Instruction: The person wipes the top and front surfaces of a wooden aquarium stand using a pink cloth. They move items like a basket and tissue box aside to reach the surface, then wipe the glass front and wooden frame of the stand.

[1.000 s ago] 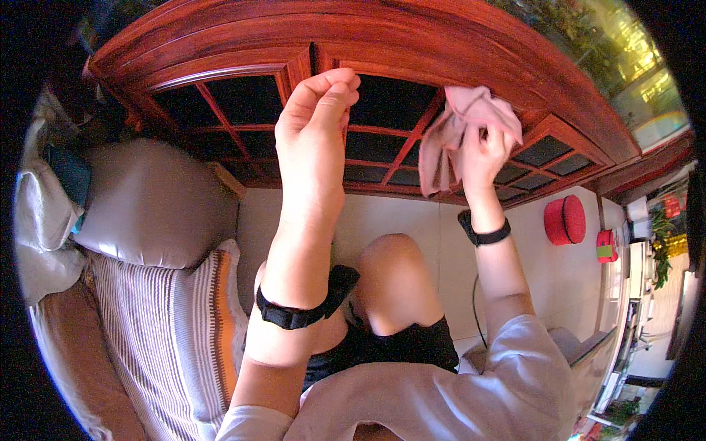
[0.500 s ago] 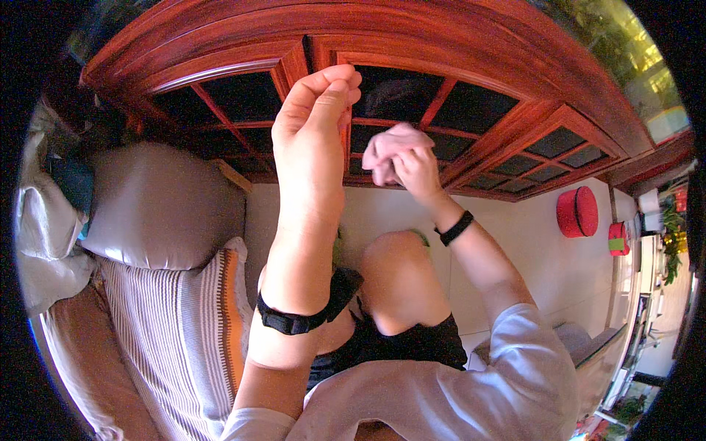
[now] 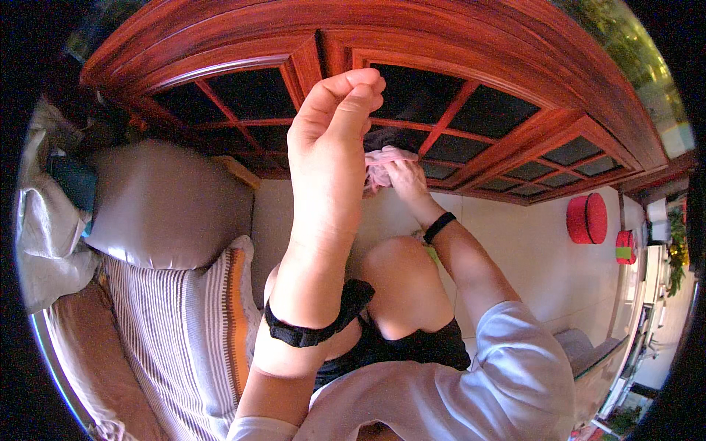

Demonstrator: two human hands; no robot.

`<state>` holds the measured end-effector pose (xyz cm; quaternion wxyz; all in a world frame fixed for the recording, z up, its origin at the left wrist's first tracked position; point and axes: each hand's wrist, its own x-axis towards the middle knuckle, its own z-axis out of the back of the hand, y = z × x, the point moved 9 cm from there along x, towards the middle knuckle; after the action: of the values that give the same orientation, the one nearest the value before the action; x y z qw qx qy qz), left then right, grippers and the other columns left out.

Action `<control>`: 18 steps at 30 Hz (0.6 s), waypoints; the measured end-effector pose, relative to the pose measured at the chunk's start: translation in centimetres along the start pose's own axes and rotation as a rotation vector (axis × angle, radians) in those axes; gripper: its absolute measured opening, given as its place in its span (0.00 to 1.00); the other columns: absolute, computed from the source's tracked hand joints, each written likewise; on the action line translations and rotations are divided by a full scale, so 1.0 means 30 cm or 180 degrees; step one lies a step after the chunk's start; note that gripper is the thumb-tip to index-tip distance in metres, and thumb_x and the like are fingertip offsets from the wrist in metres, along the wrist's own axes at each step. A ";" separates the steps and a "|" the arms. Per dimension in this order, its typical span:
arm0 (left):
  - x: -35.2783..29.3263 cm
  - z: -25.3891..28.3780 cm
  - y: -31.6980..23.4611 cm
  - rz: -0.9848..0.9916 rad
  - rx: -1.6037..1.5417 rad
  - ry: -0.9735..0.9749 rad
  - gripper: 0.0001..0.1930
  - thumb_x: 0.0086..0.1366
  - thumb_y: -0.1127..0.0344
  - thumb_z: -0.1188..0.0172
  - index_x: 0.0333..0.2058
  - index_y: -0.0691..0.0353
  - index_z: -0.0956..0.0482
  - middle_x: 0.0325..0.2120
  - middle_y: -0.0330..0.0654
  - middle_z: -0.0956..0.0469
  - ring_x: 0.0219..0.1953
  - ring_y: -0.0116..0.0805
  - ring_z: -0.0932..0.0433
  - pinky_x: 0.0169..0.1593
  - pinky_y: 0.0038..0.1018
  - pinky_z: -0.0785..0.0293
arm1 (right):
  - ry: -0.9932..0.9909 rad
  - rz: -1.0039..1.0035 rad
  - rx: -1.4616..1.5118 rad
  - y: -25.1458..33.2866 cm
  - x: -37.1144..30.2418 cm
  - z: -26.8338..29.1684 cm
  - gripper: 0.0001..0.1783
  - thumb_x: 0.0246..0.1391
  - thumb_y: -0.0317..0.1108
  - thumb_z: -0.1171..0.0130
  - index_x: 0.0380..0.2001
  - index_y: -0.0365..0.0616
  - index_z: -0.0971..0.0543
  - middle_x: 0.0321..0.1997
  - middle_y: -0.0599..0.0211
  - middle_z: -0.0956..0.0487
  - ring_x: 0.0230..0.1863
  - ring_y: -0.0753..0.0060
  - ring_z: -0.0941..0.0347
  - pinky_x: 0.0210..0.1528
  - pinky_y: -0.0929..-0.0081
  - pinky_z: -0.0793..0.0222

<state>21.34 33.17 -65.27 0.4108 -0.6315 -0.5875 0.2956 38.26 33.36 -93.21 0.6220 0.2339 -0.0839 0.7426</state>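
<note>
My left hand (image 3: 327, 151) is raised in front of a dark red wooden cabinet (image 3: 507, 73) with dark glass panes. Its fingers and thumb are bent together in a pinch near the middle door frame, and whatever they grip, if anything, is hidden. Farther down, my right hand (image 3: 408, 178) holds a crumpled pink cloth (image 3: 390, 156) against the lower part of the cabinet's paned front. Part of the cloth disappears behind my left wrist.
At left are a grey-brown padded cushion (image 3: 169, 206) and a striped cover (image 3: 184, 316) with an orange band. A red round box (image 3: 586, 218) stands on the pale floor (image 3: 515, 242) at right, with a smaller red box (image 3: 625, 248) beyond it.
My right hand has moved the pink cloth left and slightly down along the cabinet, partly behind my left wrist. My left hand keeps its pinch; the whole view has shifted a little.
</note>
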 end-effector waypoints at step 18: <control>0.025 0.096 -0.013 0.0185 -0.0288 -0.0149 0.07 0.69 0.68 0.43 0.43 0.60 0.20 0.38 0.37 0.18 0.40 0.24 0.22 0.46 0.20 0.29 | -0.0922 -0.1791 0.2324 -0.174 0.004 0.075 0.13 0.59 0.36 0.44 0.47 0.51 0.23 0.50 0.67 0.23 0.47 0.67 0.24 0.51 0.67 0.26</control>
<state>18.79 34.40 -66.24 0.3592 -0.6591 -0.5911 0.2952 43.82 33.64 -92.06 0.6579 0.5515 0.1630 0.4863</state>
